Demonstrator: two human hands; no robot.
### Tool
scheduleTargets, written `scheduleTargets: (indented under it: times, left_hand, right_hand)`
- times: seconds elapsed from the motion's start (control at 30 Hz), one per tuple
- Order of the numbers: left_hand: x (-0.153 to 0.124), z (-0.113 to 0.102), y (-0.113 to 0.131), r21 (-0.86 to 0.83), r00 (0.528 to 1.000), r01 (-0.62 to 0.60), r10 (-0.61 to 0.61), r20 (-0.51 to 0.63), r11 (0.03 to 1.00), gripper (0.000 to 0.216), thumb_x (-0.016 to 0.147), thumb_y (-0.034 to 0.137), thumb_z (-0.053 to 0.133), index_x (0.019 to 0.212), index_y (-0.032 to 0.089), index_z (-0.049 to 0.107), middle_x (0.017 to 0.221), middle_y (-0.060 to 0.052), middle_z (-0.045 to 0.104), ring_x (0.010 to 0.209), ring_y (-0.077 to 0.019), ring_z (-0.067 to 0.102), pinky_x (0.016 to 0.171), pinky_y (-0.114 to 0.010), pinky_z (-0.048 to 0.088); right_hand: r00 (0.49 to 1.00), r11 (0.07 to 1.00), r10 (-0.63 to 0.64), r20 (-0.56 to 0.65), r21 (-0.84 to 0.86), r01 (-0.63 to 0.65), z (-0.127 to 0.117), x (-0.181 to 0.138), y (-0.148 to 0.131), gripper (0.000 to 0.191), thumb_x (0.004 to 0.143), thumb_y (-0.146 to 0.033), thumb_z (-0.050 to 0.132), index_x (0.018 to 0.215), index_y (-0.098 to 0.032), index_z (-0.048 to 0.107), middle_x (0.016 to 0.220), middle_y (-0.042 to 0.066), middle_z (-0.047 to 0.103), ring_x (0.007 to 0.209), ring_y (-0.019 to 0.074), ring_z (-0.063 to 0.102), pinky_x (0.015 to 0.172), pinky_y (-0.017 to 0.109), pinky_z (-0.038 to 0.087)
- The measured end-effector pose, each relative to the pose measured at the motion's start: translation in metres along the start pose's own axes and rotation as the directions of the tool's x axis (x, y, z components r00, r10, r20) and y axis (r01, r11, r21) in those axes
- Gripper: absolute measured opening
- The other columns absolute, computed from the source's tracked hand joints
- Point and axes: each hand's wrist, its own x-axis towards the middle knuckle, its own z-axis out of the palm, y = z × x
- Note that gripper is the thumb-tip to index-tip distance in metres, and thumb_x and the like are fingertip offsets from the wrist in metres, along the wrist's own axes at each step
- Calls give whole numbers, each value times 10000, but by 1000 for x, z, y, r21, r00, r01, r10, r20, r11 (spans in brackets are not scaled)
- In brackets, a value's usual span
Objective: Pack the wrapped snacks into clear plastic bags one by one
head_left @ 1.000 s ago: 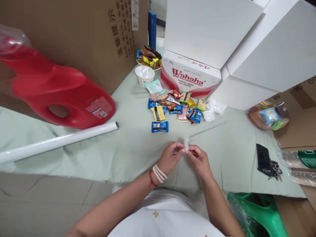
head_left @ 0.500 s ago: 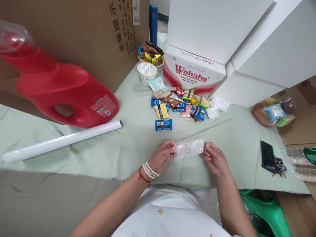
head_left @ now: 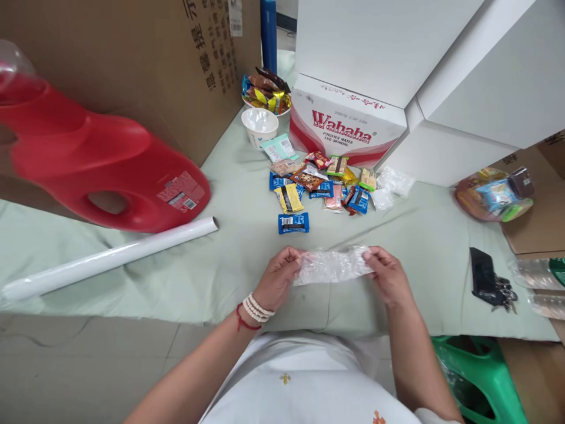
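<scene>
A crinkled clear plastic bag (head_left: 333,266) is stretched between my two hands, above the front part of the table. My left hand (head_left: 280,274) pinches its left end between thumb and fingers. At the other end, my right hand (head_left: 387,274) grips the bag's right edge. Just beyond the bag lies a blue wrapped snack (head_left: 293,223), apart from a loose pile of small packets that includes a yellow packet (head_left: 289,198). More crumpled clear plastic (head_left: 395,182) rests at the pile's right side.
Behind the pile stand a white paper cup (head_left: 259,126), a tub of snacks (head_left: 267,94) and a Wahaha carton (head_left: 342,126). A red jug (head_left: 115,159) and a white roll (head_left: 110,256) lie left. Rightward are a snack-filled container (head_left: 492,194), a black phone-like object (head_left: 482,271) with keys, and a green stool (head_left: 485,371).
My hands have moved slightly apart, and the plastic bag is spread wider between them. My right hand now overlaps the bag's edge more. The view has shifted a little.
</scene>
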Motion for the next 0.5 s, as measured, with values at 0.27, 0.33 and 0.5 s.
scheduleTargets:
  times: [0.27,0.33,0.5]
  left_hand:
    - [-1,-13,1,238,989,-127,141,-45,963,393,808,534,759,778,187,578,1000,-69,709,814,-142,601,754,-265,481]
    - [-4,-7,-1,354,975,-197,219,-24,914,347,859,508,715,799,191,588,1056,-94,719,949,-186,643,839,-293,495]
    - [-17,9,-4,593,917,-386,363,163,707,168,962,347,578,857,219,606,1138,-103,732,1063,-215,679,937,-340,509]
  right_hand:
    - [922,970,-230,-313,-3,241,-48,12,-16,314,645,-395,923,833,-240,724,770,-19,595,637,101,489,551,236,425]
    - [940,985,-168,-298,-20,170,-32,2,-14,326,682,-461,896,827,-234,712,708,-21,569,558,90,436,461,225,357]
    - [988,993,108,112,26,-112,29,-32,-7,511,751,-716,745,803,-211,686,681,6,575,461,81,364,355,222,185]
